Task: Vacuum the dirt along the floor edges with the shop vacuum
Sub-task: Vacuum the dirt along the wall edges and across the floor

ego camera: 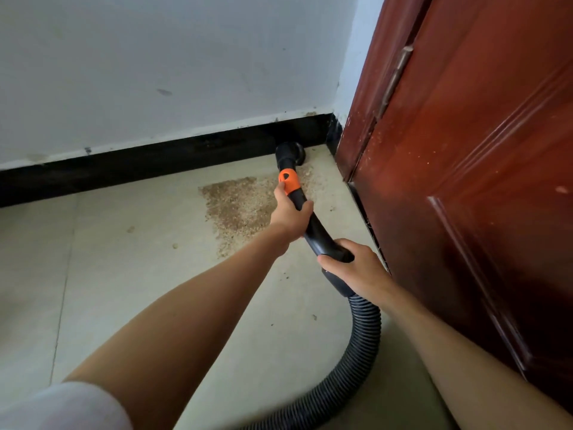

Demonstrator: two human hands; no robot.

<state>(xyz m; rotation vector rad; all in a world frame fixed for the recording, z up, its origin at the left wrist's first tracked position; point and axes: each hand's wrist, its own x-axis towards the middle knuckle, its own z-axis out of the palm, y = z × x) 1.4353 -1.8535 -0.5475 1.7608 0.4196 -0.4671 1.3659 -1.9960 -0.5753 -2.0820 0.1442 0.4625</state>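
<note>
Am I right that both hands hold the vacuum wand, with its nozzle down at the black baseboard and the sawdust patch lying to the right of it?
Not quite. The head view shows the sawdust patch lying to the left of the wand, not the right. The rest holds: left hand and right hand both grip it, nozzle at the black baseboard.

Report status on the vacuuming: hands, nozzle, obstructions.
Left hand and right hand both gripping the wand. Nozzle against the black baseboard near the corner. Dirt patch still on floor. Door close on right.
</note>
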